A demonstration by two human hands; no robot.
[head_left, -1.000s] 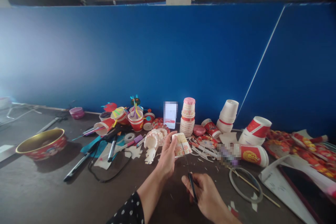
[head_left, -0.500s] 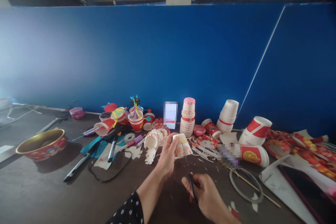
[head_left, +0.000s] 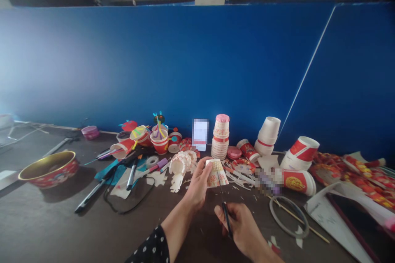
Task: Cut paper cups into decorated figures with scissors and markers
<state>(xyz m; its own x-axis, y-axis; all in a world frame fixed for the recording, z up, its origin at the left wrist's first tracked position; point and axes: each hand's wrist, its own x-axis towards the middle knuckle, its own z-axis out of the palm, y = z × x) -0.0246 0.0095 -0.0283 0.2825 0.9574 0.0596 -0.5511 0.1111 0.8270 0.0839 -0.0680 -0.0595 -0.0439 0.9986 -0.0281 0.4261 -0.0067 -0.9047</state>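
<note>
A patterned paper cup piece (head_left: pixel 217 176), cream with yellow and red print, is pinched in my left hand (head_left: pixel 199 185) between thumb and fingers. My right hand (head_left: pixel 239 224) is closed around the black handles of a pair of scissors (head_left: pixel 226 215). The thin blades point up and away from me and lie against the printed face of the paper. A stack of paper cups (head_left: pixel 221 139) stands just behind the paper. White cut cup shapes (head_left: pixel 180 166) lie left of my left hand.
At the left sits a red and gold bowl (head_left: pixel 51 170), with a black-and-silver tool (head_left: pixel 95 193) beside it. To the right are a clear ring (head_left: pixel 273 224), a thin stick, tipped cups (head_left: pixel 298 183) and a dark phone (head_left: pixel 358 222). Paper scraps are scattered about.
My left hand and the paper have shifted slightly to the right. My right hand and the scissors have barely moved.
</note>
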